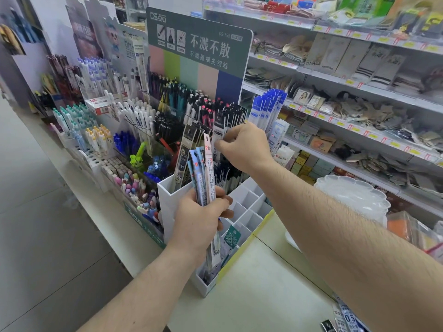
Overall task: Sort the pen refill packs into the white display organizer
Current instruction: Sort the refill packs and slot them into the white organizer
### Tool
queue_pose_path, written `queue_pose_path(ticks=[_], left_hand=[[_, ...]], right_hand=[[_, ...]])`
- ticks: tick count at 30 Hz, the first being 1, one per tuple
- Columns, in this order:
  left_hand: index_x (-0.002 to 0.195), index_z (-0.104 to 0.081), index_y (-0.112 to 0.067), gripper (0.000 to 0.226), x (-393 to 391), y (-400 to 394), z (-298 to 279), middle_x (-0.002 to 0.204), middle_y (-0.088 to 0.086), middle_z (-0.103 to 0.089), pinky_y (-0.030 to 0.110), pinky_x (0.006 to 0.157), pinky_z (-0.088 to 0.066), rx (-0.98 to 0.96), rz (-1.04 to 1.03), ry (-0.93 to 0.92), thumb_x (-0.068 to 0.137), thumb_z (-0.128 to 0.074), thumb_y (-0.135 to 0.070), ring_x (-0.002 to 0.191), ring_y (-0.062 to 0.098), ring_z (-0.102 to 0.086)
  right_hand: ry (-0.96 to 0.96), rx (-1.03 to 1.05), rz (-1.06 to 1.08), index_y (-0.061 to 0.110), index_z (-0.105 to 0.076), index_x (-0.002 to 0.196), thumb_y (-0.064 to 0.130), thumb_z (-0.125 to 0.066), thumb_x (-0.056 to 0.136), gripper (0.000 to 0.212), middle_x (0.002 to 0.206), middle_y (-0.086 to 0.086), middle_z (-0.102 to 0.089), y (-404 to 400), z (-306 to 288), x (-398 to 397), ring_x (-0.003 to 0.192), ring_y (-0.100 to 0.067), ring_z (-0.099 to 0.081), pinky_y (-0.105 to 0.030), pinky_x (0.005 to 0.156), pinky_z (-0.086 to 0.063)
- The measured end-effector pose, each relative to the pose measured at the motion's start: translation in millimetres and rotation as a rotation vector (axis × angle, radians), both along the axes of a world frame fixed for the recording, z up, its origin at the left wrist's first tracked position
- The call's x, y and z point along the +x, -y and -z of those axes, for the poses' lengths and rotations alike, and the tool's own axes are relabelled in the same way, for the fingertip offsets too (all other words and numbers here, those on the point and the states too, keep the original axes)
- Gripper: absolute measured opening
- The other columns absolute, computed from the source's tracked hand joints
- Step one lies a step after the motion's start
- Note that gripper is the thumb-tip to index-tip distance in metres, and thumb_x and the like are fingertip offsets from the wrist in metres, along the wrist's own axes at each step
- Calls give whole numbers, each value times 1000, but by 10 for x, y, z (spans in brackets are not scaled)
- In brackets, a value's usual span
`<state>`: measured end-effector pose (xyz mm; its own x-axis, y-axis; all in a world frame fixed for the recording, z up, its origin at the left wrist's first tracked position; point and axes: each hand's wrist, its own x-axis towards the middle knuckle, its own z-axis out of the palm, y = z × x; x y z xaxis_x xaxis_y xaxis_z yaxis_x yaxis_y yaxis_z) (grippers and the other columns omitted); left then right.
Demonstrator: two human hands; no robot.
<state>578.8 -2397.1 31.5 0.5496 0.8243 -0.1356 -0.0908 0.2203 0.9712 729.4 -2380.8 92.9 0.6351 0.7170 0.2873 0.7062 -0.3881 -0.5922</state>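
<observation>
1. You are working in the middle of the sort: your left hand (201,212) is gripping a bundle of pen refill packs (203,176) upright, fingers curled round their lower half, just in front of the white display organizer (249,207).
2. Your right hand (244,147) is pinching the top of a single dark pack (219,130) between thumb and fingers, above the organizer's back rows.
3. Judging by the grip, you are either drawing that pack out of the bunch or steering it toward a slot; which of the two I cannot tell.
4. Some packs are already standing in the tall rear compartment (178,180), while most of the front cells are showing bare white walls, so much of the sorting looks undone.
5. The next move is calling for you to match the dark pack to its own kind and lower it straight down into one cell, keeping it clear of the dividers.
6. Your left hand and its bundle are covering the near-left cells, so what is in them is hidden.
7. The print on the packs is too blurred to tell types apart, beyond dark, blue and pink colouring.
8. More packs (345,317) are lying at the bottom right on the counter (251,295), cut off by the edge and your right forearm.
</observation>
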Motion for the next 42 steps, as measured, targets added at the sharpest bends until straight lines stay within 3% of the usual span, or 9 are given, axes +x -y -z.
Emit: queue_pose_path(ticks=[9,14,23,27,31,34,38,40,42], left_hand=[[89,-63,-14,12,28,40,15,78,4,-73,22,50,-47,-30,34,0,90,-65,-2,61,10,-68],[91,-63,-12,11,24,15,3,77,3,-72,21,49,-46,-34,35,1,89,-64,-2,60,11,-67],[89,-63,-16,13,56,5,18,76,0,-72,25,53,-45,-26,93,-4,89,-66,-3,62,13,-67],[89,-62,-11,14,84,39,-9,81,10,-67,25,49,-44,-75,262,24,85,-68,1,53,14,-59],[90,-61,-8,28,122,96,-33,80,15,-61,26,46,-41,-135,370,62,65,-73,-11,45,16,-52],[91,-58,-6,23,170,155,-27,68,7,-63,26,44,-40,-160,393,64,74,-74,-8,43,16,-50],[90,-55,-6,7,228,219,25,56,4,-56,27,46,-45,-129,434,-23,93,-60,-2,45,18,-56],[85,-55,-9,13,264,253,75,53,0,-53,27,47,-44,-92,485,-68,93,-58,0,46,17,-55],[87,-56,-11,16,287,288,119,53,-3,-53,26,47,-41,-55,561,-100,90,-58,5,47,15,-51]], right_hand=[[28,64,52,20,-69,64,35,-69,88,28,62,7,-64,-83,26,-70,62,-12,-59,-29,66,-53],[51,43,90,22,-76,77,32,-63,93,23,73,5,-71,-123,42,-103,72,-17,-67,-36,75,-59],[55,1,89,20,-64,60,30,-66,90,31,64,4,-65,-115,23,-60,69,-20,-63,-40,74,-59],[-32,64,87,21,-77,84,38,-75,84,17,87,4,-74,27,-23,-23,84,-17,-68,-38,80,-58],[-154,255,189,18,-72,67,31,-69,87,24,58,12,-63,417,-58,7,60,-9,-57,-26,62,-46],[-365,361,235,6,-68,62,25,-70,87,31,46,9,-47,734,16,-85,52,-12,-42,-26,60,-37],[-576,242,144,8,-71,72,45,-73,85,39,54,8,-50,1044,236,-287,54,-8,-45,-24,57,-39],[-583,151,100,6,-71,78,54,-78,72,49,62,-7,-57,1121,375,-324,57,-12,-50,-30,58,-42],[-587,96,90,2,-69,83,51,-79,65,54,67,-18,-58,1188,463,-321,59,-16,-52,-34,58,-43]])
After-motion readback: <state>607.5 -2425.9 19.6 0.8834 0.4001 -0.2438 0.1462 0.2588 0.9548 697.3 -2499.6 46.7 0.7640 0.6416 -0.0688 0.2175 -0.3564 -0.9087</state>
